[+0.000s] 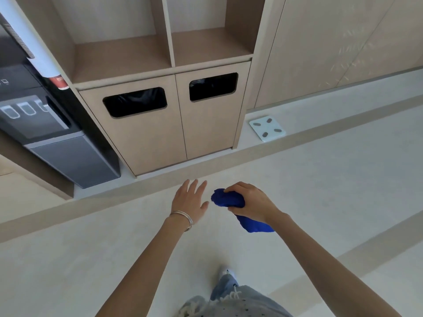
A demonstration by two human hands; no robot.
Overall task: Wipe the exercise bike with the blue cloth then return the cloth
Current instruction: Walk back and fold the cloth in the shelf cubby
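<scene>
The blue cloth (225, 199) is bunched up in my right hand (250, 203), with one end poking out past my fingers and the other hanging below my wrist. My left hand (190, 200) is held out just left of the cloth, fingers spread, holding nothing; thin bracelets circle its wrist. Both hands hover over the pale floor in front of a wooden cabinet. The exercise bike is not in view.
A wooden cabinet (160, 138) stands ahead, with two open shelves above and two doors with dark bin slots (135, 101). A black water dispenser (45, 124) stands at its left. A white bathroom scale (267, 128) lies on the floor at the right.
</scene>
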